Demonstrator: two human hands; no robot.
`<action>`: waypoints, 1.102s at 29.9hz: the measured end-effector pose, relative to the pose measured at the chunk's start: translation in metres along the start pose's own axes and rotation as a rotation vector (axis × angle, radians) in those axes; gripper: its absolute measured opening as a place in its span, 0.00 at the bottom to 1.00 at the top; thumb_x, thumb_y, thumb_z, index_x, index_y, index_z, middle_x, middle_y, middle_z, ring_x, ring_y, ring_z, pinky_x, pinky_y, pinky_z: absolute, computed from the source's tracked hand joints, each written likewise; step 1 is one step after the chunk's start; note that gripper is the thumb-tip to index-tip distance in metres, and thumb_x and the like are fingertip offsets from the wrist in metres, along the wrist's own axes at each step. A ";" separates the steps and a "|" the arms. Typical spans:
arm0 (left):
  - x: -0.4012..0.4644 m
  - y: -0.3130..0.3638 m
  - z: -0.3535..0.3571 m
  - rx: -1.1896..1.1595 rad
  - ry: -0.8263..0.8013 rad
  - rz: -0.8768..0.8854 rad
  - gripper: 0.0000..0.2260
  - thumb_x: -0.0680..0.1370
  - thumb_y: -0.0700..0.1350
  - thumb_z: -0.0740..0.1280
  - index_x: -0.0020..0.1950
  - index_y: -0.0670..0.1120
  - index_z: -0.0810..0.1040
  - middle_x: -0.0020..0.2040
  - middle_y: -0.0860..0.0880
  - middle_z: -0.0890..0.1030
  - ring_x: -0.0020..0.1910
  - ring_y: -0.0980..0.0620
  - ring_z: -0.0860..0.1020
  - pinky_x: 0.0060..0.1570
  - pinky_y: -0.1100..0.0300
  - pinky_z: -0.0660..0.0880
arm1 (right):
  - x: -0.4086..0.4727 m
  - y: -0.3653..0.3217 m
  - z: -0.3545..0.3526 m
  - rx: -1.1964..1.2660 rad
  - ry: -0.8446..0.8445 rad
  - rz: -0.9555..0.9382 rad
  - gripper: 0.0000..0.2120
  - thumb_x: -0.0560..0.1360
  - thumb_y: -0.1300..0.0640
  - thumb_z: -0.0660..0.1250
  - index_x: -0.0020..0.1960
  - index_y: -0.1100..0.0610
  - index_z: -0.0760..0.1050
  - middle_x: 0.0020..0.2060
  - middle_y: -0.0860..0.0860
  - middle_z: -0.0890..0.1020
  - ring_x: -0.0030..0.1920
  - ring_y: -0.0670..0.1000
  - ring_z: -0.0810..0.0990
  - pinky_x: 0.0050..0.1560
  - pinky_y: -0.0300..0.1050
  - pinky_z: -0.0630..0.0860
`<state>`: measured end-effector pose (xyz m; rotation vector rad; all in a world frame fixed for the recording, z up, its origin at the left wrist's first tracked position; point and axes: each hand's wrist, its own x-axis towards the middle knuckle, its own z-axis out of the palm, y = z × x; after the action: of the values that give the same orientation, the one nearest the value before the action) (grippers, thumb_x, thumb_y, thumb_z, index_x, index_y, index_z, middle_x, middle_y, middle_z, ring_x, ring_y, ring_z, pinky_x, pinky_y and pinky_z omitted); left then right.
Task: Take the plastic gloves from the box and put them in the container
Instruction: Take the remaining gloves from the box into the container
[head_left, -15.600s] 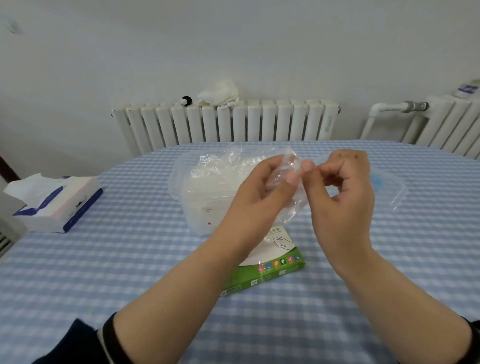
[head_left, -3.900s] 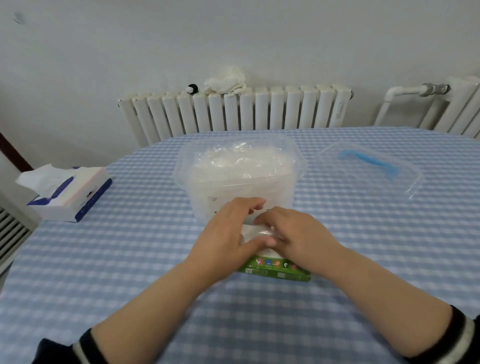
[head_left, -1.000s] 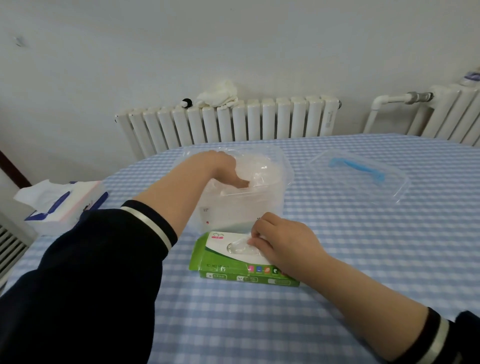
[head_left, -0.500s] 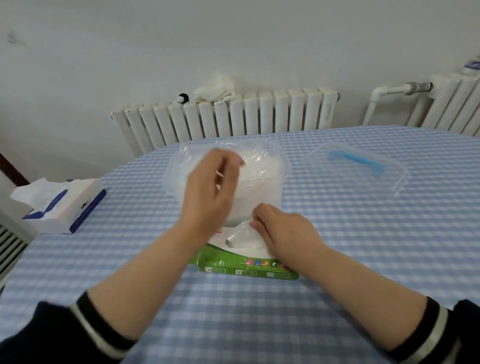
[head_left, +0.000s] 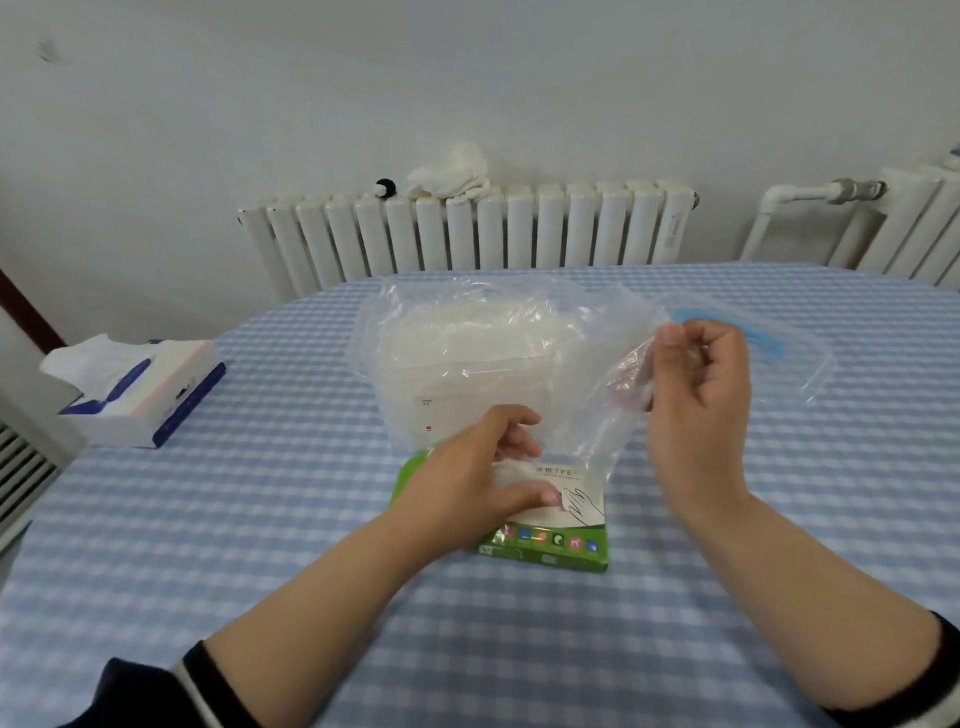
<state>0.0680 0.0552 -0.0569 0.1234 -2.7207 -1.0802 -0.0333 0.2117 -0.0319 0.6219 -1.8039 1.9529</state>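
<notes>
The green and white glove box lies flat on the table in front of the clear plastic container, which holds a heap of clear gloves. My right hand is raised right of the container and pinches a clear plastic glove that hangs down to the box opening. My left hand rests on top of the box with its thumb pressed on the lid and its fingers curled at the opening.
The container's clear lid with a blue handle lies on the checked tablecloth to the right. A tissue box stands at the left table edge. Radiators line the wall behind the table.
My right hand has risen from the box, drawing a glove up and to the right. My left hand has come down from the container onto the box.
</notes>
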 end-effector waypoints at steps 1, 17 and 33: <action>0.001 0.005 -0.002 -0.093 0.035 0.017 0.22 0.64 0.63 0.72 0.54 0.65 0.67 0.49 0.65 0.78 0.51 0.66 0.75 0.53 0.69 0.70 | 0.001 0.000 0.000 -0.001 0.011 0.023 0.07 0.81 0.50 0.60 0.45 0.48 0.67 0.37 0.57 0.77 0.33 0.51 0.75 0.36 0.45 0.74; 0.076 0.084 -0.045 -0.541 0.201 -0.045 0.04 0.80 0.44 0.65 0.47 0.47 0.77 0.39 0.53 0.82 0.34 0.57 0.78 0.37 0.62 0.77 | 0.005 -0.005 -0.002 0.099 0.149 -0.177 0.06 0.79 0.54 0.61 0.53 0.47 0.65 0.49 0.50 0.69 0.51 0.52 0.71 0.57 0.48 0.70; 0.116 -0.004 -0.096 0.617 0.335 -0.322 0.11 0.77 0.36 0.60 0.59 0.41 0.65 0.35 0.47 0.70 0.30 0.50 0.68 0.27 0.58 0.62 | -0.017 0.017 0.010 -0.423 -0.757 -0.165 0.04 0.77 0.50 0.64 0.52 0.47 0.75 0.47 0.36 0.74 0.52 0.38 0.72 0.52 0.31 0.67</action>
<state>-0.0233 -0.0296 0.0274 0.7792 -2.6640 -0.2028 -0.0289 0.2005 -0.0548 1.4258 -2.3922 1.2267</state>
